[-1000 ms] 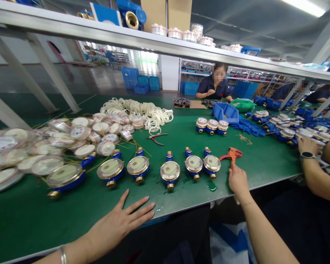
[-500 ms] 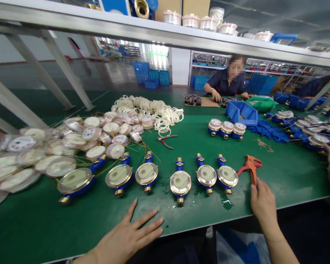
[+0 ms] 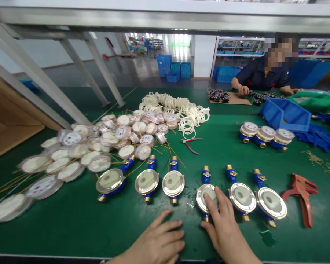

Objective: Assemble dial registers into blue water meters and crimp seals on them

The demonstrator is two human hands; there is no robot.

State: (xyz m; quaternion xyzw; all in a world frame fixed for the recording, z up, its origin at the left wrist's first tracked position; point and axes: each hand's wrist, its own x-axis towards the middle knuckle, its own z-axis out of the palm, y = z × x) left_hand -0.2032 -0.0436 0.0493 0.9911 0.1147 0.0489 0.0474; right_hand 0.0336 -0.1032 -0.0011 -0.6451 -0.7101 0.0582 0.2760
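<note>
Her right hand (image 3: 222, 223) lies open, fingers spread over a water meter (image 3: 207, 196); the left hand (image 3: 159, 244) rests flat, empty, just beside it.

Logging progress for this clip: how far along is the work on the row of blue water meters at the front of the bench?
Six meters lie in a row, brass rings on. The right hand rests its fingers on the fourth meter; the left hand lies flat on the table. The orange pliers lie untouched, and the pile of dial inserts remains at left.
</note>
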